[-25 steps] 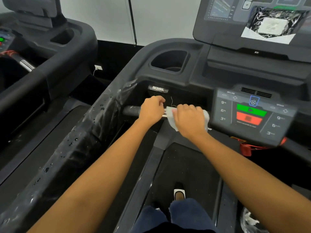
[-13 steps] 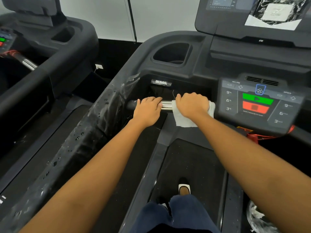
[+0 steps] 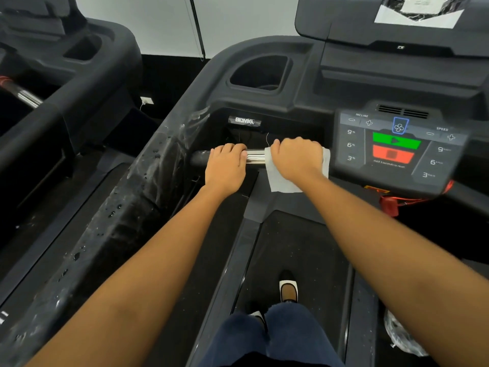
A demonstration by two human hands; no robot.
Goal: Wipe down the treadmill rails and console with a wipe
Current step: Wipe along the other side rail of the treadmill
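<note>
A horizontal handlebar (image 3: 254, 156) with a shiny metal middle and a black end crosses in front of the treadmill console (image 3: 344, 83). My left hand (image 3: 226, 168) grips the bar near its black left end. My right hand (image 3: 297, 157) grips the bar further right through a white wipe (image 3: 280, 178), which is wrapped over the bar and hangs below my palm. A short bare stretch of metal shows between the two hands. The left side rail (image 3: 127, 207) is black, wrapped in clear plastic film and speckled with water drops.
A control pad (image 3: 397, 147) with green and red buttons sits just right of my right hand. A cup holder (image 3: 260, 72) lies behind the bar. A red safety clip (image 3: 390, 206) hangs below the pad. A second treadmill (image 3: 53, 83) stands to the left. My feet stand on the belt (image 3: 304, 247).
My right hand with the wipe has slid right along the bar toward the control pad, and more of the wipe hangs below. My left hand has stayed gripping the bar.
</note>
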